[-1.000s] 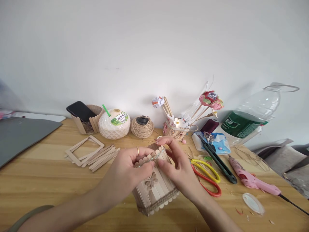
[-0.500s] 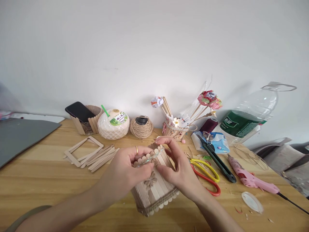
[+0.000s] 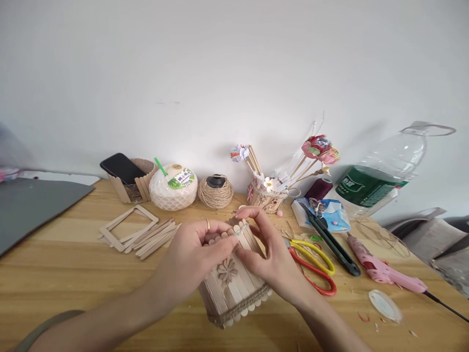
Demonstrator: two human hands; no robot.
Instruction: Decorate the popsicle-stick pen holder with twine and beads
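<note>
One stick box (image 3: 234,286) is lying tilted on the wooden table (image 3: 66,264), near its front edge, between the two hands. The left hand (image 3: 190,259) is curling over the box's upper rim, fingers bent and pinching one beaded strip (image 3: 239,230) against the rounded stick ends. The right hand (image 3: 269,254) is gripping the box's right side, thumb and forefinger closing on the same strip. One carved flower (image 3: 227,270) is showing on the box's front face.

To the left, one stick frame (image 3: 126,226) is lying beside a loose pile of sticks (image 3: 157,237). To the right, one pair of scissors (image 3: 315,266), one utility knife (image 3: 330,239) and one pink glue gun (image 3: 384,271) are lying side by side. One twine ball (image 3: 216,191) is sitting by the wall.
</note>
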